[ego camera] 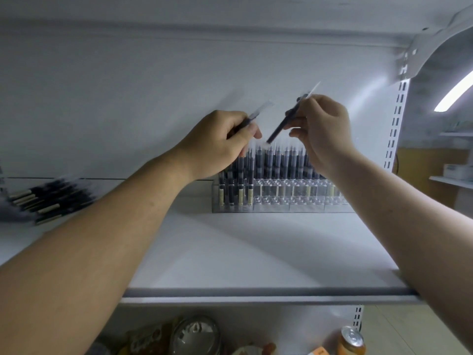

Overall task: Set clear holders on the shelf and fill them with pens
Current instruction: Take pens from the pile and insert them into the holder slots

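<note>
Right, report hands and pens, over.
Left hand grips one pen; right hand pinches second pen above clear holder. Back rows filled, front-right slots empty, unobstructed. Spare pens left on shelf.

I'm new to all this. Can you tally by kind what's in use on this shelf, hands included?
Hands: 2, left hand and right hand
Held pens: 2, left pen and right pen
Clear holder rows: 1, holder row
Loose pen piles: 1, pen pile
Total: 6
Pens standing in the holders are too crowded to count.

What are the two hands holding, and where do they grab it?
The left hand grips one pen around its dark barrel; the right hand pinches another pen near its clear upper end.
</note>
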A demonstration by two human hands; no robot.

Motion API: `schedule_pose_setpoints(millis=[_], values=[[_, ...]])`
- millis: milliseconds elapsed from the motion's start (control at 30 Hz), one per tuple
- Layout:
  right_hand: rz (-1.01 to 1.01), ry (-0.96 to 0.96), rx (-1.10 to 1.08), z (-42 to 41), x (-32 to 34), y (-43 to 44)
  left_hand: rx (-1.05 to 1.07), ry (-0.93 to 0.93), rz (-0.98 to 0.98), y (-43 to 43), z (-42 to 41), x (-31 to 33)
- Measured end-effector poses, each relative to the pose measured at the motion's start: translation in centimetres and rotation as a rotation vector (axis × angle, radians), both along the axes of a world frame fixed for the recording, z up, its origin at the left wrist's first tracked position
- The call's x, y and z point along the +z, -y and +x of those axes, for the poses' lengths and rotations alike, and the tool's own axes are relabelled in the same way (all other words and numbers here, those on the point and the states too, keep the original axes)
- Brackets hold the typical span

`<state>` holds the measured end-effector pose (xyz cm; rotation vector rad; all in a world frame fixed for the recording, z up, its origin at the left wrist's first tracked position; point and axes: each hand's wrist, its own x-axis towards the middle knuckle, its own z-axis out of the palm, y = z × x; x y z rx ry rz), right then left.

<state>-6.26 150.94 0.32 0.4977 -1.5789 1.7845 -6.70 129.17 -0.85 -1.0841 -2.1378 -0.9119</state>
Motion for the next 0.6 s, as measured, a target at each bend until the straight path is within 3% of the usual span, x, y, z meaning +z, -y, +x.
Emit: schedule_pose_setpoints(millis=[100, 200, 600], values=[[0.327, -0.002, -0.289, -0.7, -0.8, -0.1, 0.021, -0.050, -0.012, 0.1, 0.0, 0.1], [0.550, 0.027, -0.381, -1.1, -1.6, 0.4, 0.031, -0.066, -0.029, 0.0, -0.1, 0.0], [0.733, 0.081, -0.325, -1.2, -2.6, 1.3, 0.022, -0.025, -0.071, -0.5, 0.1, -0.5]])
